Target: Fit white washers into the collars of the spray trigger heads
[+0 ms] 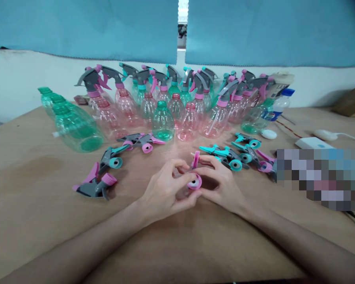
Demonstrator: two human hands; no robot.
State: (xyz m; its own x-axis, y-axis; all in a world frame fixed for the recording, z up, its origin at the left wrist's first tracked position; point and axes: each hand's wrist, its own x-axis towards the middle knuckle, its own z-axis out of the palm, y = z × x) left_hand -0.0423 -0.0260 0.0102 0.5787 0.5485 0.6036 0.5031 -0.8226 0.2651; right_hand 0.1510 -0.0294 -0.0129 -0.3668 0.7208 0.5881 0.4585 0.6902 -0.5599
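Two hands steady one spray head before the standing bottles

A pink-and-grey spray head [194,182] is held midway across the table [32,228], between the bottles and the near edge. Its collar opening faces the person, perhaps so its inside can be seen, and its pink trigger points up between the hands.

The left hand [165,185] is partly closed, thumb and fingers bent around the collar's left side. The right hand [221,181] curls in from the other side, fingertips against the spray head. Sharing it this way probably stops it twisting; the fingers hide most of its body, and how hard they press cannot be told.

Loose spray heads lie on either side, a left group [108,159] and a right group [239,156], seemingly within easy reach while leaving working space between.

Beyond them, open bottles [162,122] stand upright, probably in front for access. Behind, toward the far edge, bottles with spray heads fitted [199,96] are crowded together, perhaps to save room. More open green bottles [77,130] stand toward the far left corner. Near the right edge are a white box [314,142] and a blurred patch whose contents cannot be told.
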